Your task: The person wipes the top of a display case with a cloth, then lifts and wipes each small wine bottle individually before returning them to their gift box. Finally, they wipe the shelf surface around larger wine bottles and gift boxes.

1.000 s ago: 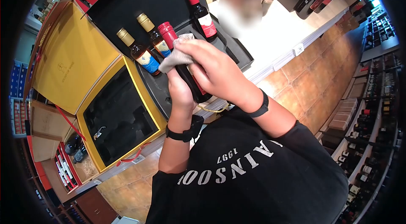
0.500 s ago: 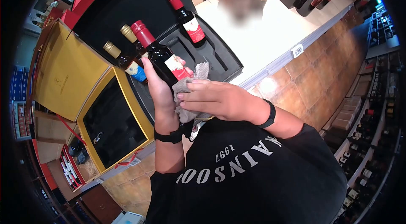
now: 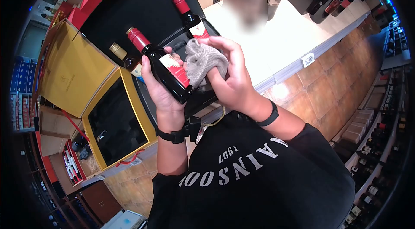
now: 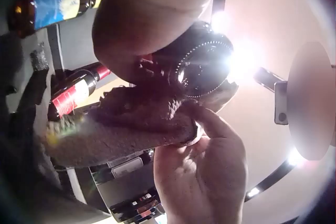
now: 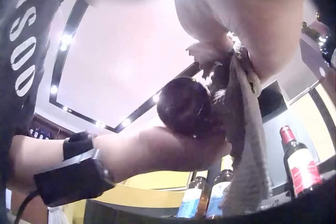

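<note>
Bottle, red cap point(image 3: 166, 73): lying along the left hand point(image 3: 160, 99), just inside the right hand. Long axis is slanting; the neck is pointing forward and outward past the left thumb, the base back between the wrists. Label is facing upward and partly toward the right hand.

Left hand is cradling the bottle, about half closed: thumb lying along the outer side, fingers curling round from beneath. Probably it is supporting from below so the label side is staying reachable.

Right hand point(image 3: 233, 80) is holding a bunched grey cloth point(image 3: 205, 62), thumb and fingers closing on its folds. Cloth is overlapping the bottle's inner side; pressure I cannot tell. The loose bunching is presumably giving a soft pad against the glass.

Beyond the right hand's fingers, a second red-capped bottle point(image 3: 185, 10) is standing; its base is hidden. Beyond the left thumb, a gold-capped bottle point(image 3: 118, 50) is showing. Behind both, a black box point(image 3: 129, 8) is having its lid raised. Outward of the left hand, a yellow box point(image 3: 67, 69) is lying open. The pale counter point(image 3: 276, 51) is extending beyond the right hand.
</note>
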A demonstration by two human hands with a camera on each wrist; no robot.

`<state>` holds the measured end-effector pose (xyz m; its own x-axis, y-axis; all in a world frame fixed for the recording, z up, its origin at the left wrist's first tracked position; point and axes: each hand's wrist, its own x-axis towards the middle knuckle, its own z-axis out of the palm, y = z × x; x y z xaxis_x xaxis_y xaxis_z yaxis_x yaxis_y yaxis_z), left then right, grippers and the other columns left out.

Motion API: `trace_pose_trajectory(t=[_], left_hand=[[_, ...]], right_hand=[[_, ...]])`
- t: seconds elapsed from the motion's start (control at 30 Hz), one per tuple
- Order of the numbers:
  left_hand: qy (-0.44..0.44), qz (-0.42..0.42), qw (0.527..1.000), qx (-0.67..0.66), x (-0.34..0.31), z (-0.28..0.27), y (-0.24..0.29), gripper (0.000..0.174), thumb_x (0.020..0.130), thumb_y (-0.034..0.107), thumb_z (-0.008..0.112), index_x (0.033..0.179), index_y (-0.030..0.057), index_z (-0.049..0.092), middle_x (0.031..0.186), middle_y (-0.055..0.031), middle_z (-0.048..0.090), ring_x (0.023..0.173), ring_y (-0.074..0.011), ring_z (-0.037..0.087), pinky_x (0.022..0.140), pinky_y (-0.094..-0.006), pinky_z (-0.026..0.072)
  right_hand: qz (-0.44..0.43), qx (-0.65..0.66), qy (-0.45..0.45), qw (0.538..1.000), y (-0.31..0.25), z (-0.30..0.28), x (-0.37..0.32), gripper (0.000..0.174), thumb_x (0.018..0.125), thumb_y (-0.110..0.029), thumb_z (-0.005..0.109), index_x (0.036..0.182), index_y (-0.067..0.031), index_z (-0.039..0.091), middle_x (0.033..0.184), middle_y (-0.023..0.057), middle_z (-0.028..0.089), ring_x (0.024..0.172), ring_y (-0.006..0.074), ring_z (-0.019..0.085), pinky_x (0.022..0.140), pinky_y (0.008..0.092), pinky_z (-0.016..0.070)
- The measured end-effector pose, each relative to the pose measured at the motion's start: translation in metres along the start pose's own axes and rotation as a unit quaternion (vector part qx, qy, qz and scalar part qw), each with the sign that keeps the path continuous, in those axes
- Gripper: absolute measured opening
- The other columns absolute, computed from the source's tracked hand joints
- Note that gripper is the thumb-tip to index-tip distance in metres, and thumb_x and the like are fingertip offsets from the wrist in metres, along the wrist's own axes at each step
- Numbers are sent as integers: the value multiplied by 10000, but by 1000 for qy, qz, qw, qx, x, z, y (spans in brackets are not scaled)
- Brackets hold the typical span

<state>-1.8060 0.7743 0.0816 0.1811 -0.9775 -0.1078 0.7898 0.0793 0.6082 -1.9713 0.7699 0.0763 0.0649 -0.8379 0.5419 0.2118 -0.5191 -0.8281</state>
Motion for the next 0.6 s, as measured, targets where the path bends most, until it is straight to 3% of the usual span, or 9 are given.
trace_pose_trajectory(t=[0.1, 0.13, 0.17, 0.27, 0.3, 0.37, 0.47, 0.57, 0.6], left_hand=[[19, 6, 1000, -15, -4, 14, -2, 544, 1099, 595, 514, 1164, 69, 635, 904, -99, 714, 760, -237, 734, 700, -339, 641], [1, -2, 999, 36, -4, 12, -2, 533, 1096, 592, 525, 1161, 73, 629, 979, -135, 736, 814, -243, 753, 727, -366, 652], [2, -23, 999, 44, -7, 14, -4, 541, 1116, 578, 500, 1258, 73, 635, 1152, -148, 746, 976, -246, 766, 854, -394, 653], [-13, 1, 993, 115, -5, 12, -15, 615, 1152, 583, 410, 1466, 87, 593, 1376, -109, 694, 1244, -230, 693, 1065, -384, 573], [3, 14, 996, 86, -2, 7, -20, 647, 1149, 611, 387, 1454, 79, 594, 1386, -108, 686, 1254, -231, 689, 1082, -396, 561], [-16, 16, 1000, 20, 2, 0, -21, 642, 1146, 608, 379, 1416, 79, 620, 1358, -101, 703, 1239, -228, 696, 1094, -391, 549], [-52, -22, 998, -24, -2, -10, -16, 538, 1141, 563, 409, 1291, 109, 655, 1230, -79, 739, 1134, -226, 724, 978, -391, 593], [68, -12, 993, 95, 0, -17, -7, 560, 1115, 584, 417, 1191, 89, 666, 1096, -89, 760, 1026, -226, 740, 871, -379, 615], [121, -8, 989, 89, -3, 9, -6, 597, 1100, 619, 399, 1110, 72, 638, 882, -99, 721, 795, -243, 717, 777, -379, 611]], right_hand=[[-31, -52, -35, 998, 2, -7, 24, 534, 898, 111, 536, 1426, 25, 544, 1389, 216, 605, 1293, 354, 632, 1121, 419, 497], [-109, -145, -68, 981, -10, -13, 38, 538, 873, 106, 541, 1400, 6, 590, 1390, 218, 608, 1278, 387, 630, 1113, 437, 505], [-139, -153, -84, 975, -13, -12, 47, 536, 860, 107, 536, 1382, 1, 607, 1385, 222, 613, 1289, 411, 615, 1109, 448, 509], [-135, -157, -111, 972, -16, 4, 57, 561, 878, 109, 542, 1412, -32, 637, 1410, 192, 650, 1299, 382, 643, 1095, 439, 523], [-143, -176, -152, 962, -13, 6, 57, 529, 895, 107, 563, 1404, -18, 637, 1398, 197, 654, 1297, 392, 639, 1100, 445, 522], [-137, -140, -217, 956, -1, 10, 47, 543, 872, 121, 595, 1397, -10, 644, 1423, 202, 642, 1306, 403, 630, 1124, 456, 513], [-197, -175, -260, 929, 1, -1, 33, 585, 837, 130, 630, 1405, -10, 648, 1448, 174, 646, 1324, 404, 623, 1153, 467, 500], [-187, -198, -288, 918, 2, -12, 3, 620, 802, 127, 663, 1404, -19, 664, 1460, 140, 653, 1334, 394, 622, 1174, 476, 486], [-173, -177, -296, 923, -1, -17, -3, 610, 797, 121, 683, 1392, -16, 680, 1461, 117, 657, 1322, 386, 628, 1167, 487, 491]])
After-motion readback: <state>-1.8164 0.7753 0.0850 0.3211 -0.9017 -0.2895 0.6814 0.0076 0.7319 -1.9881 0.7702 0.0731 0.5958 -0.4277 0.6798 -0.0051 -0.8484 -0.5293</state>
